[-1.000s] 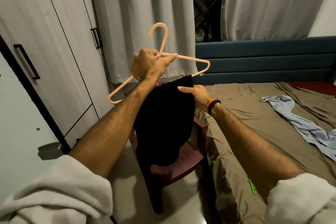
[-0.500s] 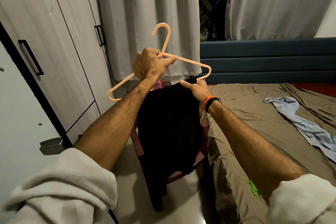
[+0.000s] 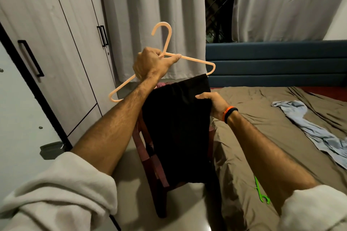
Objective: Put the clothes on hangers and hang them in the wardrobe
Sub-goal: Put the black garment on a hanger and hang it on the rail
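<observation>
Sliding down from the hanger's (image 3: 189,57) right end, right hand (image 3: 212,102) now clamps the black garment's (image 3: 178,127) edge lower. Left hand (image 3: 152,63) grips the hanger neck. Garment is draped, apparently ready for the wardrobe (image 3: 56,43).

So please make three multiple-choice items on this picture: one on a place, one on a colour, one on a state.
1. Where does the light blue garment lie?
A. on the bed
B. on the chair
C. on the floor

2. What colour is the hanger in the left hand?
A. green
B. peach
C. black

3. How are the wardrobe doors ahead?
A. shut
B. wide open
C. removed

Key:
1 A, it is spread on the brown sheet.
2 B, the gripped hanger is pale orange.
3 A, the panels sit flush.
</observation>
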